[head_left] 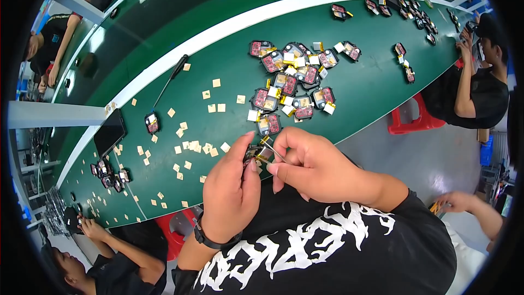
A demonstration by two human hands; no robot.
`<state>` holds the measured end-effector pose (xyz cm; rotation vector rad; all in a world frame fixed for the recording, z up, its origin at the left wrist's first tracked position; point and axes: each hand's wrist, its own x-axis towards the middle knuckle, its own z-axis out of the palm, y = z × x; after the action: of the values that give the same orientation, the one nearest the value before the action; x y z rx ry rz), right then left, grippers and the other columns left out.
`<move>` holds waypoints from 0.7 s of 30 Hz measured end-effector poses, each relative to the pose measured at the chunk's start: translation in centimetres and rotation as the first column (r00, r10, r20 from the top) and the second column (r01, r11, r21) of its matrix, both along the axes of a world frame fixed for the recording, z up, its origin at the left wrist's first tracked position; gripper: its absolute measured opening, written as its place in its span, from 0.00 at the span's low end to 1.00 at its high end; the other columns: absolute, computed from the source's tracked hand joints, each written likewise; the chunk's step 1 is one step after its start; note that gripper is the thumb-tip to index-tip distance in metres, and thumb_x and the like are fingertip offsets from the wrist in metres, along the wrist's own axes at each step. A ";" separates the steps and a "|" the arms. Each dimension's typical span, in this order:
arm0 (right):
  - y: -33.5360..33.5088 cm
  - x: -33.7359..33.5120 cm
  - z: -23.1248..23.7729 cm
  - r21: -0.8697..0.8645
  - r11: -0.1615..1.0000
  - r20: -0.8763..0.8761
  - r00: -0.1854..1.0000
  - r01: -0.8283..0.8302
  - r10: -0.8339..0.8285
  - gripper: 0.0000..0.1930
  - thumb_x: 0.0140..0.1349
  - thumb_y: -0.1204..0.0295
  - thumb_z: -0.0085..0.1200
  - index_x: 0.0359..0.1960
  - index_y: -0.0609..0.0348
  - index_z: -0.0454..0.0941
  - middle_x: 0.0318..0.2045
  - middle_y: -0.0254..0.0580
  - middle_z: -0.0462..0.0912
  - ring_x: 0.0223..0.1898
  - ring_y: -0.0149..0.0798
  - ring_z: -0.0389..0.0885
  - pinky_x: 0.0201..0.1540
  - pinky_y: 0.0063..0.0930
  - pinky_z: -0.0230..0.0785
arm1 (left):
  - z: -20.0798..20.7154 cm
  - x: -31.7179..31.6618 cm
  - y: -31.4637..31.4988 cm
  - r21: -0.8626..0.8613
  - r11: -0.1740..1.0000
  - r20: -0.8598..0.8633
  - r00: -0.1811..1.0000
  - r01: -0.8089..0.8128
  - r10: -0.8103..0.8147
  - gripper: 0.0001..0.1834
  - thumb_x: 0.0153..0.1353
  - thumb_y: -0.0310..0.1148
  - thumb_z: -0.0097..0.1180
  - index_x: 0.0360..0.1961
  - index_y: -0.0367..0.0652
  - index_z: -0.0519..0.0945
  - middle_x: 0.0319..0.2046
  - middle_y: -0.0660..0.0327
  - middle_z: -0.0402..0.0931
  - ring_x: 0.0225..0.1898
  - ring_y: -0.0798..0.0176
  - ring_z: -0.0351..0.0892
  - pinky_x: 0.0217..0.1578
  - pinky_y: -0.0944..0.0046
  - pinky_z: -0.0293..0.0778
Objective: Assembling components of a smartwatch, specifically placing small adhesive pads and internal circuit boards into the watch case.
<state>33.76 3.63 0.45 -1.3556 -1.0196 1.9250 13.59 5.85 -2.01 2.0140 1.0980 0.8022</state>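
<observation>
My left hand (230, 188) is closed around a small black device housing (252, 152), mostly hidden by the fingers. A silver part with yellow tape (265, 153) shows at its edge. My right hand (312, 163) pinches thin metal tweezers (277, 152), whose tips point at the device. Just beyond my hands lies a pile of open black housings (286, 83) with red circuit boards. Silver-white battery pouches with yellow tape (299, 61) stick out from several of them.
Small beige squares (206, 149) are scattered over the green table (349, 90). A long black-handled screwdriver (172, 79) lies left, near a single housing (152, 123) and a black tray (109, 133). Co-workers sit at left (117, 251) and right (480, 87). A red stool (415, 117) stands beside the table.
</observation>
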 end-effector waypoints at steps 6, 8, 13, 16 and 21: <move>-0.4 -1.1 -0.6 0.110 0.994 0.075 0.997 0.003 -0.012 0.11 0.73 0.73 0.56 0.42 0.56 0.63 0.26 0.39 0.86 0.16 0.22 0.74 0.17 0.20 0.59 | 0.3 -1.3 0.3 -0.241 0.971 0.054 0.999 0.013 0.000 0.22 0.67 0.18 0.54 0.62 0.32 0.76 0.34 0.55 0.80 0.27 0.65 0.77 0.30 0.65 0.74; -0.8 -1.3 -1.4 0.203 0.979 0.106 0.994 -0.012 -0.010 0.11 0.73 0.73 0.56 0.42 0.57 0.63 0.26 0.38 0.85 0.18 0.22 0.75 0.19 0.20 0.61 | 0.2 -1.6 0.3 -0.380 0.924 0.133 0.991 0.032 0.021 0.21 0.68 0.18 0.53 0.62 0.32 0.75 0.32 0.59 0.78 0.26 0.69 0.75 0.28 0.67 0.72; -1.0 -1.1 -1.3 0.378 0.924 0.243 0.970 -0.065 -0.031 0.10 0.71 0.74 0.57 0.43 0.61 0.66 0.22 0.42 0.83 0.23 0.31 0.80 0.27 0.30 0.68 | 0.7 -2.1 0.4 -0.792 0.575 0.399 0.887 0.206 0.231 0.24 0.72 0.24 0.49 0.69 0.33 0.69 0.31 0.67 0.74 0.27 0.77 0.69 0.28 0.77 0.63; -1.3 -0.8 -1.1 0.417 0.908 0.287 0.953 -0.033 -0.097 0.10 0.71 0.74 0.58 0.43 0.60 0.67 0.23 0.42 0.83 0.22 0.32 0.81 0.27 0.30 0.68 | 0.9 -2.4 0.2 -0.798 0.565 0.429 0.856 0.209 0.290 0.25 0.73 0.25 0.49 0.69 0.33 0.68 0.31 0.66 0.74 0.28 0.77 0.69 0.27 0.77 0.61; -2.1 -1.1 -1.1 0.609 0.771 0.462 0.874 -0.188 -0.152 0.10 0.66 0.74 0.61 0.40 0.59 0.70 0.22 0.42 0.82 0.22 0.46 0.82 0.25 0.37 0.70 | 0.1 -2.8 -0.4 -0.644 0.758 0.335 0.929 0.102 0.159 0.25 0.71 0.24 0.50 0.68 0.34 0.70 0.30 0.65 0.75 0.28 0.75 0.72 0.29 0.73 0.67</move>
<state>32.61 1.55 -0.63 -1.4146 -1.7434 1.0461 10.75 5.48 -1.95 1.1923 1.0006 0.6526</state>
